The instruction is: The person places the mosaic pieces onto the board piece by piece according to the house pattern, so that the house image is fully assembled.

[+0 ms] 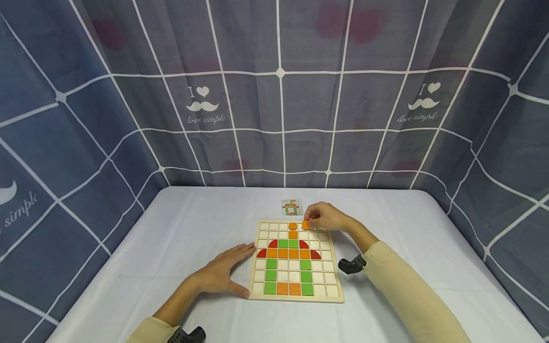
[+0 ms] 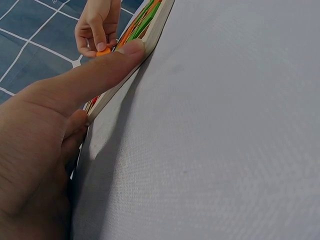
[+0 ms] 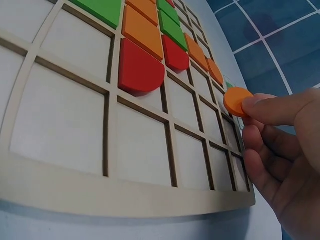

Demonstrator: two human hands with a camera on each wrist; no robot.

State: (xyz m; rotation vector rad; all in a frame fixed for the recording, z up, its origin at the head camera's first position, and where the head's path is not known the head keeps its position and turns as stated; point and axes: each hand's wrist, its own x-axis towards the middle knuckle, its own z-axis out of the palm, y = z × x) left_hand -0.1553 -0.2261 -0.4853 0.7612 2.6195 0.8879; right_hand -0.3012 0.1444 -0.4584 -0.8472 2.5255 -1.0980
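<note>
My right hand (image 1: 328, 216) pinches an orange round piece (image 3: 237, 101) between thumb and fingers, over the top row of a wooden grid board (image 1: 339, 299). Another orange round piece (image 1: 293, 226) lies in that row, just to the left. Below it, orange and green squares and red rounded pieces (image 3: 141, 67) fill several cells in a symmetrical figure. My left hand (image 1: 220, 271) lies beside the board with fingers extended; its thumb (image 2: 100, 75) and fingertips touch the left edge. Part of the board is hidden behind that thumb in the left wrist view.
A small printed card (image 1: 292, 207) with a coloured grid pattern lies just beyond the board. A white cloth (image 1: 193, 214) covers the table. Dark blue checked curtains (image 1: 257, 105) stand around the back and sides.
</note>
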